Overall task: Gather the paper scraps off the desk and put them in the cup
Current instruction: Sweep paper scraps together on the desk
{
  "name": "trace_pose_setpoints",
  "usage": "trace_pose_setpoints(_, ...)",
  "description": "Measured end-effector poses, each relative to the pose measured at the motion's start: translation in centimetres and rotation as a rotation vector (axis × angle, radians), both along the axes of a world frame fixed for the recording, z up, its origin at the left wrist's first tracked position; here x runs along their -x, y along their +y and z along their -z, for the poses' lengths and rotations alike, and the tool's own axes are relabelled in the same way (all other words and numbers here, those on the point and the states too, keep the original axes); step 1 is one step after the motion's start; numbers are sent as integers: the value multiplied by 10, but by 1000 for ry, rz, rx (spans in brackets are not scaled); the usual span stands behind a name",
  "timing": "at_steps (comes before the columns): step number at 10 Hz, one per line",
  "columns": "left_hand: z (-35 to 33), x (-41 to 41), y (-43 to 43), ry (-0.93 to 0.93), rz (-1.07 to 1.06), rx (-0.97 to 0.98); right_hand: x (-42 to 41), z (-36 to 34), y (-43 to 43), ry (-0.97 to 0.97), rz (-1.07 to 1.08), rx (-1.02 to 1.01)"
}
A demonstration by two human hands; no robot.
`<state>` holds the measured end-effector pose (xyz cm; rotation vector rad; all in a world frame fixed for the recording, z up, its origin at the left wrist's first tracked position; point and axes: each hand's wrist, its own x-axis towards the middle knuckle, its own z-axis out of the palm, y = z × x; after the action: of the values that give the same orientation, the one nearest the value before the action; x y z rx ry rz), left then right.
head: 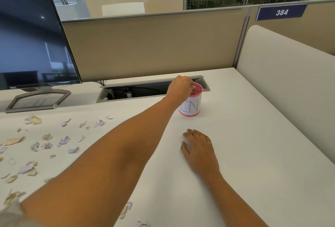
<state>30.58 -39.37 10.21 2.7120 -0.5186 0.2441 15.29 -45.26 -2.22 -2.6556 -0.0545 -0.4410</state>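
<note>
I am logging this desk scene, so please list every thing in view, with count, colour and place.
mesh cup: one, pink with white label, back of desk.
paper scraps: many, white, lilac, tan, scattered on desk's left.
Dell monitor: one, black, back left.
cable tray: one, grey, open, sunk in desk behind cup.
number plate: one, blue, reads 384, top right.
partition: one, beige, behind desk.
desk: one, white.
left hand: over cup's mouth, pinches held scrap, white.
right hand: flat on desk, before the cup.
</note>
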Motion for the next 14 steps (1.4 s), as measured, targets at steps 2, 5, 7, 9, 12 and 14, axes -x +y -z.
trace_pose_setpoints(2, 26, 11, 43, -59, -135, 213, -1, 2, -1, 43, -14, 13)
trace_pose_setpoints(5, 93, 28, 168, 157, -456, -59, -2, 3, -1, 50, 1, 5)
trace_pose_setpoints(7, 95, 31, 232, 250, -663, -205, -2, 2, -1, 72, -13, 34)
trace_pose_setpoints(9, 99, 26, 242, 338, -646, -53, -1, 1, -1, 83, -10, 36)
trace_pose_setpoints(12, 104, 16, 217, 312, -493, -144, -1, 0, 0, 77, -11, 13)
trace_pose_setpoints(14, 103, 17, 201, 231, -460, -283, -1, 1, 0, 85, -14, 15)
